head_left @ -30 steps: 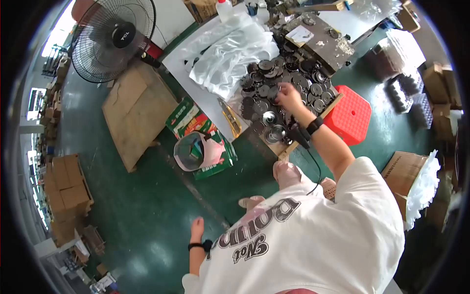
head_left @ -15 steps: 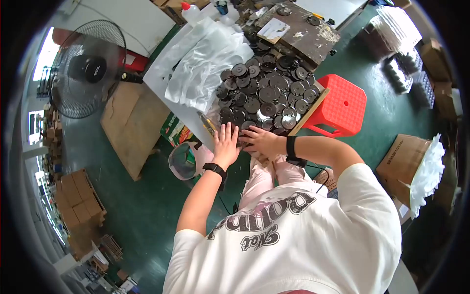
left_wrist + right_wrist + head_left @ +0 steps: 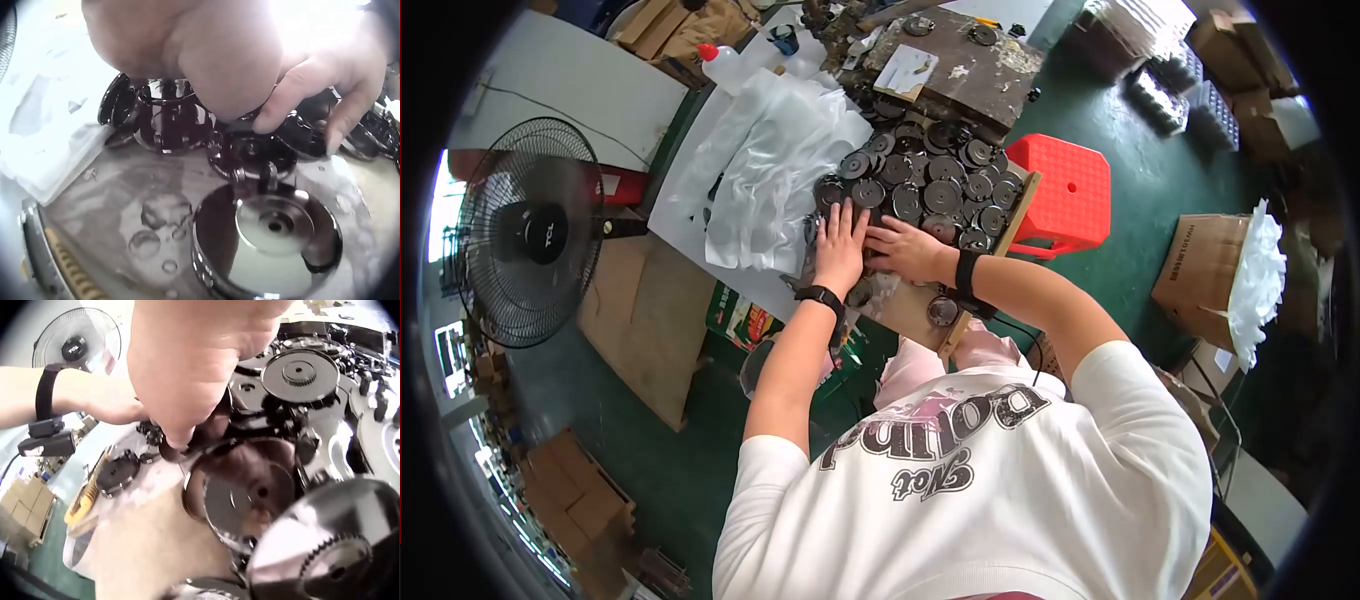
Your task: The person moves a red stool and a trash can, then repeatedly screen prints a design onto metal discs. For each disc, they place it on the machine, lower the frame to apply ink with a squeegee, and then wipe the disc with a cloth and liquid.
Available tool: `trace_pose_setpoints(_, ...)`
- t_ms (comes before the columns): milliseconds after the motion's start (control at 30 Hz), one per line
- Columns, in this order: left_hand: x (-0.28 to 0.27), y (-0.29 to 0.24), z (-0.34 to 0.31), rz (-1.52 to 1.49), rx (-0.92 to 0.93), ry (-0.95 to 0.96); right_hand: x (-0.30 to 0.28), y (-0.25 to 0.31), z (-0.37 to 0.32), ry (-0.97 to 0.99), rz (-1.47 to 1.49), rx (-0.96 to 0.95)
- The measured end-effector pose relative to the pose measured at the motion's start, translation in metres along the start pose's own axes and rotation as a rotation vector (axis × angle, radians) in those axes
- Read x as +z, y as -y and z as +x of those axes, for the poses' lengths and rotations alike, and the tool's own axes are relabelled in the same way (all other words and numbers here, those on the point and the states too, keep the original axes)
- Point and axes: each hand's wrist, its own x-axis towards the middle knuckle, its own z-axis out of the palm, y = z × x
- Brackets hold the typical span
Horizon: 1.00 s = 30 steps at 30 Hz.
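Note:
A heap of shiny dark round parts [image 3: 945, 195], flat discs with geared hubs, covers the front of the table. My left hand [image 3: 838, 256] lies on the near edge of the heap with its fingers stretched forward. Beside it my right hand [image 3: 908, 251] reaches in from the right, fingers extended and touching the discs. In the left wrist view a single glossy disc [image 3: 215, 250] lies on the bare sheet below the left hand. The right wrist view has a large disc [image 3: 300, 375] beyond the right hand; its fingertips are partly hidden.
A wooden strip [image 3: 1022, 215] edges the heap on the right, with a red stool [image 3: 1065, 185] beyond. White plastic bags [image 3: 765, 170] lie to the left. Behind the heap stands a dark block [image 3: 955, 70]. A yellow-handled cutter [image 3: 84, 503] lies near the front left.
My left hand came up from my side onto the table, and my right hand shifted to the heap's near edge. Both then moved forward; the near discs slid away, baring part of the board.

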Motion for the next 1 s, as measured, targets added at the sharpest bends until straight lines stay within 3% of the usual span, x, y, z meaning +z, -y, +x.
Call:
trace_pose_setpoints(67, -0.005, 0.005, 0.009, -0.023, -0.016, 0.009, -0.004, 0.003, 0.001, -0.065, -0.057, 0.04)
trace_pose_setpoints(200, -0.013, 0.006, 0.01, -0.143, -0.017, 0.027, -0.041, 0.01, -0.008, -0.149, 0.211, 0.185)
trace_pose_setpoints(300, -0.013, 0.005, 0.003, -0.221, -0.028, 0.022, -0.056, 0.012, -0.047, -0.231, 0.366, 0.355)
trace_pose_setpoints(400, -0.012, 0.003, -0.001, -0.264, -0.009, -0.012, -0.073, 0.0, -0.1, -0.285, 0.34, 0.445)
trace_pose_setpoints(567, -0.015, -0.007, -0.002, -0.32, -0.027, -0.023, -0.098, -0.022, -0.218, -0.211, 0.277, 0.918)
trace_pose_setpoints(600, -0.016, -0.009, -0.003, -0.316, -0.033, -0.027, -0.101, -0.023, -0.242, -0.221, 0.26, 0.944)
trace_pose_setpoints(667, -0.017, -0.014, -0.004, -0.305, -0.057, -0.038, -0.103, -0.026, -0.29, -0.235, 0.294, 1.211)
trace_pose_setpoints(800, -0.018, -0.027, -0.004, -0.278, -0.111, -0.044, -0.096, -0.027, -0.395, -0.236, 0.357, 1.43)
trace_pose_setpoints(1000, -0.017, -0.053, -0.008, -0.198, -0.317, -0.04, -0.008, -0.02, -0.589, -0.145, 0.466, 1.831)
